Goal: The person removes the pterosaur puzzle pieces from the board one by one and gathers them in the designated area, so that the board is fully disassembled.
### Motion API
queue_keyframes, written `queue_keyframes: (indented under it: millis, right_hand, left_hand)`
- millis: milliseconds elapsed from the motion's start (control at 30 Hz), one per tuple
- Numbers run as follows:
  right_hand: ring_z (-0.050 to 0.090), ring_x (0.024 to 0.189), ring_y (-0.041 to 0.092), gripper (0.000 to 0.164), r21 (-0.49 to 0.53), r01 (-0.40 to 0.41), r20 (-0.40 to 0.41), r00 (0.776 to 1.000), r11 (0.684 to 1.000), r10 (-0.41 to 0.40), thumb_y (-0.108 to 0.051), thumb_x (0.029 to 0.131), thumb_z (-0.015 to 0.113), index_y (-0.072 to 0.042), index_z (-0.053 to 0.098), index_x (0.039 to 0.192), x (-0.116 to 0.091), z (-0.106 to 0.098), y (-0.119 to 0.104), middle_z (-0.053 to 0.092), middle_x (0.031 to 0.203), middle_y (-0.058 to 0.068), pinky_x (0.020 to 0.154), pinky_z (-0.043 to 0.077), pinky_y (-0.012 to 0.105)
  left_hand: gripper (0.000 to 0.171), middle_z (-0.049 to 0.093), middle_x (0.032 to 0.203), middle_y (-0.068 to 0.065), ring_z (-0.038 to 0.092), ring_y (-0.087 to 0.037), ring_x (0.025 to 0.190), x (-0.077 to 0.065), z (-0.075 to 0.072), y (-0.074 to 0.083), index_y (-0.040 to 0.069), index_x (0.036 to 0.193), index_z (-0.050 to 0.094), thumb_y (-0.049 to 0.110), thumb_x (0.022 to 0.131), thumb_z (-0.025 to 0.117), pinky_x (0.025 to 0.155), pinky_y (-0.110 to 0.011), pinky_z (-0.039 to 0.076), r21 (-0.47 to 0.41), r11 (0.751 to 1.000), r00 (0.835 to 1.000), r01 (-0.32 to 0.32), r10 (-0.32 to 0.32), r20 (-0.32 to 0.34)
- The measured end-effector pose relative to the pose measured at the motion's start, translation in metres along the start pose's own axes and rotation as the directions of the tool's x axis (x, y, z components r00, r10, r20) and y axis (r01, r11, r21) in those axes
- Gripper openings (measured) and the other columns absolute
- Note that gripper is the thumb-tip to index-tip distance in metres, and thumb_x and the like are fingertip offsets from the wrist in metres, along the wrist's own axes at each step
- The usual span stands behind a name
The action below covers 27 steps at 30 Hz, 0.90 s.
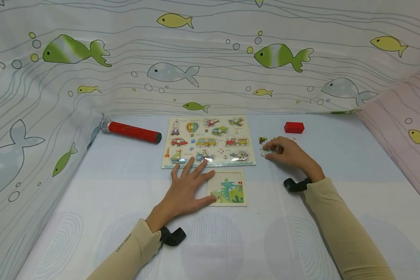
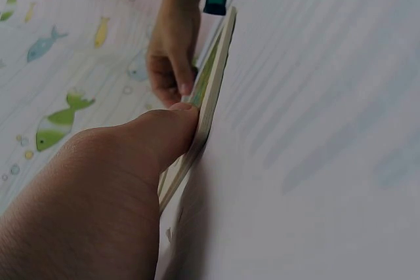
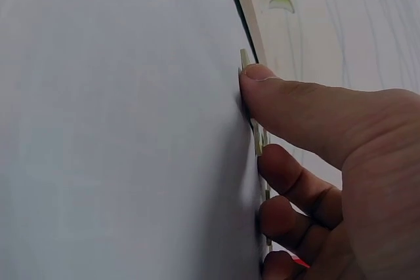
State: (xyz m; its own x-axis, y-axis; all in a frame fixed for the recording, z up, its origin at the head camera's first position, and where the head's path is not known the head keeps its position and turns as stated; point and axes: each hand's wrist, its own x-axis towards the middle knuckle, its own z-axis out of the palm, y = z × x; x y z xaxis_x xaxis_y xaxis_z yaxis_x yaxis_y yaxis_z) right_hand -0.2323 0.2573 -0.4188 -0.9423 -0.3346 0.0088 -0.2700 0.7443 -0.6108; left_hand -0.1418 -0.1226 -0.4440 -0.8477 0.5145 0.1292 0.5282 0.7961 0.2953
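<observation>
My left hand [image 1: 186, 191] is spread over the left side of a small square jigsaw board [image 1: 244, 196]. Its thumb presses on the board's edge, as the left wrist view shows, and the other fingertips reach the near edge of a larger peg puzzle board [image 1: 210, 142] with vehicle pictures. The small board's picture is partly filled with green and teal pieces. To the right, my right hand [image 1: 289, 153] pinches a thin jigsaw piece [image 3: 257, 137] between curled thumb and fingers. Other loose jigsaw pieces [image 1: 262, 140] lie under and beside those fingers, partly hidden.
A red flashlight [image 1: 133, 131] with a silver end lies at the back left. Behind my right hand sits a red block [image 1: 294, 127]. Fish-patterned cloth [image 1: 217, 93] rises along the back and sides of the pale tabletop [image 1: 119, 186].
</observation>
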Motion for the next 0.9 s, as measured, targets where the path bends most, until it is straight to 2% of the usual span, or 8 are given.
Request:
queue_keyframes:
  millis: [400,633,900]
  right_hand:
    - [0.053,0.087,0.023,0.029,0.008,-0.025,-0.025,0.999,1.000,0.025,-0.015,0.089,0.078,-0.012,0.073,0.118,0.000,0.000,-0.002,0.063,0.103,0.010,0.076,0.045,0.030]
    - [0.052,0.078,0.020,0.028,0.050,0.087,-0.039,0.996,0.995,-0.086,-0.013,0.088,0.079,-0.008,0.073,0.115,0.001,0.003,-0.018,0.061,0.095,0.008,0.068,0.044,0.026]
    - [0.052,0.078,0.018,0.026,0.052,0.185,0.050,0.981,0.981,-0.188,-0.016,0.088,0.080,-0.013,0.074,0.113,-0.001,0.014,-0.048,0.061,0.091,0.001,0.068,0.044,0.027]
  left_hand:
    - [0.077,0.025,0.170,0.002,0.011,-0.037,0.159,-0.001,0.000,0.000,0.033,0.154,0.046,0.070,0.087,0.058,0.117,-0.071,0.003,0.009,1.000,1.000,-0.002,0.002,-0.003]
    - [0.077,0.025,0.170,0.002,0.011,-0.037,0.159,-0.001,0.000,-0.001,0.034,0.154,0.046,0.070,0.087,0.058,0.117,-0.070,0.004,0.006,1.000,1.000,-0.003,0.003,-0.004]
    - [0.078,0.026,0.170,0.002,0.012,-0.037,0.159,-0.001,0.001,0.000,0.033,0.154,0.046,0.070,0.087,0.058,0.117,-0.071,0.004,0.004,1.000,1.000,-0.003,0.003,-0.001]
